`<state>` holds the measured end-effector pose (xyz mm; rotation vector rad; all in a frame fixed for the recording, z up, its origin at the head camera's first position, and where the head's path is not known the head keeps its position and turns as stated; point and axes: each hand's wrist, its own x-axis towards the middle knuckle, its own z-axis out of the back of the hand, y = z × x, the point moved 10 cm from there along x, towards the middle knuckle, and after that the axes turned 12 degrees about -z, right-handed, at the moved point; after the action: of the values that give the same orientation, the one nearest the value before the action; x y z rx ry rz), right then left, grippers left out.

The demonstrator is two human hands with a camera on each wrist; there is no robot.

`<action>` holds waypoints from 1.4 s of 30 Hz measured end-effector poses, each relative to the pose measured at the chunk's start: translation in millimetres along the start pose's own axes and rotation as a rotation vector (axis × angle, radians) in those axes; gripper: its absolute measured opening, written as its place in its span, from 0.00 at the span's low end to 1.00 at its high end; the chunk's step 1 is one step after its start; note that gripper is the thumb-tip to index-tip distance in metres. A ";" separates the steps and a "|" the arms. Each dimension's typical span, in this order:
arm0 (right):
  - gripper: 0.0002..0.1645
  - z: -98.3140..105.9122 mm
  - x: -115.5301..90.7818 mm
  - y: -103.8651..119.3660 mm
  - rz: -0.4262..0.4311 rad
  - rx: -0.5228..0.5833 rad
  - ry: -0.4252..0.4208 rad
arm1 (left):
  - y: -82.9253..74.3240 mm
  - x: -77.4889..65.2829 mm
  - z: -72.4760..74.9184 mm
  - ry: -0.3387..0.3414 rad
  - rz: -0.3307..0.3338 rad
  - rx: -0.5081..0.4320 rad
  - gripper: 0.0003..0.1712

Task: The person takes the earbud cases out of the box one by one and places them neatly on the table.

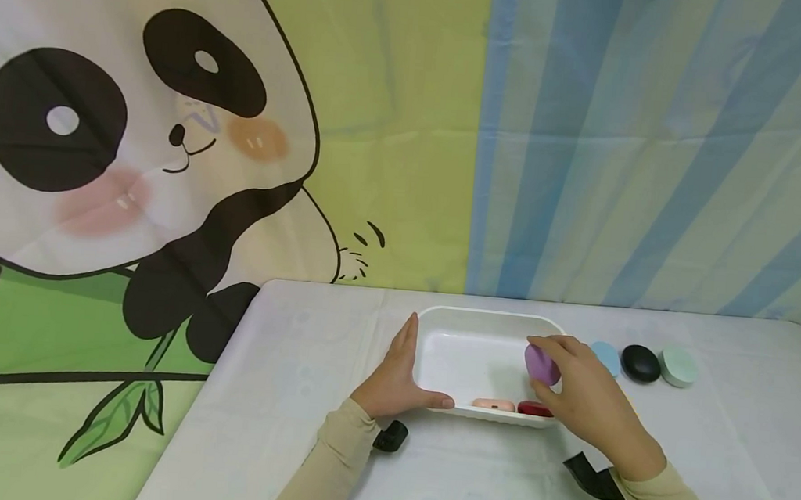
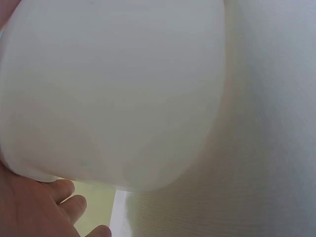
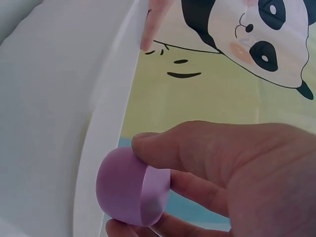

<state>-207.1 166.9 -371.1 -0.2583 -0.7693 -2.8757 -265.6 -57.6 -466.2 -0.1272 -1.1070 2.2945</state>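
My right hand (image 1: 583,394) pinches a small purple round case (image 1: 541,365) between thumb and fingers, over the right end of a white tray (image 1: 462,365). In the right wrist view, a seam divides the purple case (image 3: 123,187) into two shades. My left hand (image 1: 401,376) rests against the tray's near left corner, its fingers straight along the left side and its thumb along the front rim. The left wrist view shows the tray's wall (image 2: 113,98) close up with fingertips below it. Inside the tray, a pink case (image 1: 493,405) and a red case (image 1: 535,409) lie along the front wall.
To the right of the tray sit a light blue round case (image 1: 606,359), a black one (image 1: 641,364) and a mint green one (image 1: 678,368). A white cloth covers the table (image 1: 276,397). Behind it hangs a printed panda curtain (image 1: 382,123).
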 end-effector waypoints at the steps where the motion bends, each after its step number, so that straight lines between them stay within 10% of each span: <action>1: 0.36 1.5 -1.5 -2.4 -0.007 -0.003 -0.005 | -0.1 0.0 0.1 -0.001 0.002 0.001 0.86; 42: 0.36 38.2 -40.6 -93.9 -0.153 -0.078 -0.119 | 3.8 0.4 -1.7 0.002 0.004 0.002 0.86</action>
<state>-180.8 270.9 -391.8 -0.3993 -0.7264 -3.0628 -267.2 -58.1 -470.0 -0.1303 -1.1040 2.2987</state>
